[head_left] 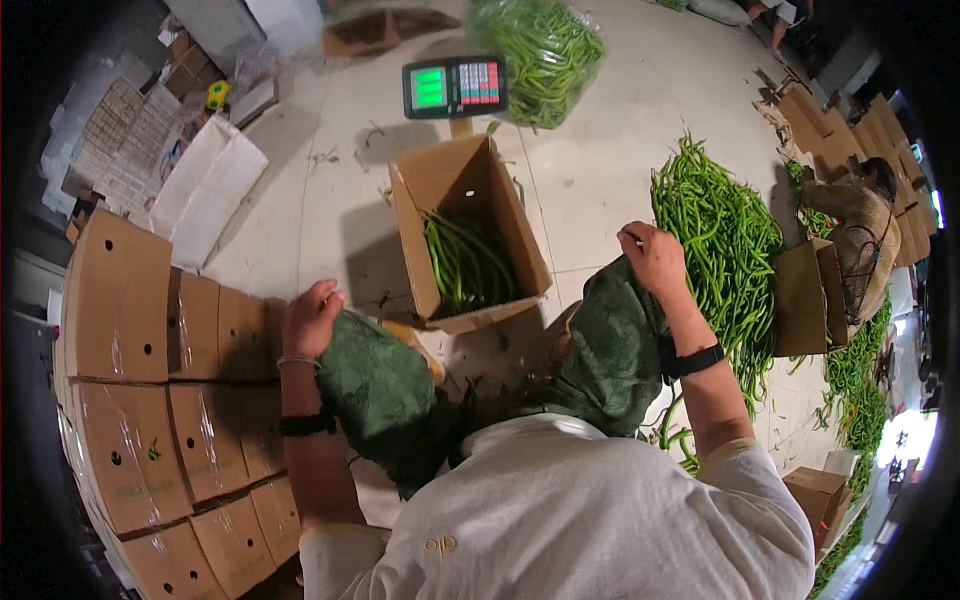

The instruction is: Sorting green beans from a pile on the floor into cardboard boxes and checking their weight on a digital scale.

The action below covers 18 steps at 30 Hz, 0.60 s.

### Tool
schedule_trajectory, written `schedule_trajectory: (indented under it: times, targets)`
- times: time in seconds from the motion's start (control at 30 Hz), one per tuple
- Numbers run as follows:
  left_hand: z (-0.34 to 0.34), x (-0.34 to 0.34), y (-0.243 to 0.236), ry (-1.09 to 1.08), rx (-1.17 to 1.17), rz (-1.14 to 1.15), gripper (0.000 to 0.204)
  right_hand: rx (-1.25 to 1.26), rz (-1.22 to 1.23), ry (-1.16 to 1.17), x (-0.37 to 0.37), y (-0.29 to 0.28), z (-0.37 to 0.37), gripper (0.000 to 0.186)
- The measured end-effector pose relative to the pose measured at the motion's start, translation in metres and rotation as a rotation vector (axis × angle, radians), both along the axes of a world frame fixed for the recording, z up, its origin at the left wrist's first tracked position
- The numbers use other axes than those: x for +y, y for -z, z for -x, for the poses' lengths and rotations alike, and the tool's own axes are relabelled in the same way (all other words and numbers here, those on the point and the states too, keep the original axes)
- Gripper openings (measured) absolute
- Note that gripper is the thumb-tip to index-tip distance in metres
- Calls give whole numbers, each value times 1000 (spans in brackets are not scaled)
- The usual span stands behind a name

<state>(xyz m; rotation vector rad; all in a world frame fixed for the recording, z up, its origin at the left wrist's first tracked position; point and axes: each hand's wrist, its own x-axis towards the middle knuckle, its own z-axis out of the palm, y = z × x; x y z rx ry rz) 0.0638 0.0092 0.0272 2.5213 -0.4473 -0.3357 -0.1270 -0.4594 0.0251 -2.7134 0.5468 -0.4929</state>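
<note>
My left hand [315, 315] rests on my left green-clad knee, fingers loosely curled, holding nothing I can see. My right hand [655, 262] is on my right knee, fingers bent inward, likewise without a visible object. Between and beyond my knees stands an open cardboard box [520, 273] with long green beans [460, 260] inside. Behind it a scale display [453, 87] with a keypad and lit green screen stands on a post. A large pile of loose beans [715, 250] lies just right of my right hand.
Stacked cartons [122, 300] line my left side. A white container [200, 190] and a bag of beans [540, 60] lie farther back. At right, a crouching person [860, 230] is beside another open box [795, 300]. Another person [780, 25] is at the far top right.
</note>
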Motion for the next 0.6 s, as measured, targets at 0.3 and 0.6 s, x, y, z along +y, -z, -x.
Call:
schedule_trajectory:
  times: [0.3, 0.6]
  targets:
    - [14, -2, -3, -105, -186, -70, 41, 53, 11, 23, 6, 4, 4, 22]
    - [3, 9, 15, 8, -276, 27, 30, 96, 25, -10, 11, 14, -12, 23]
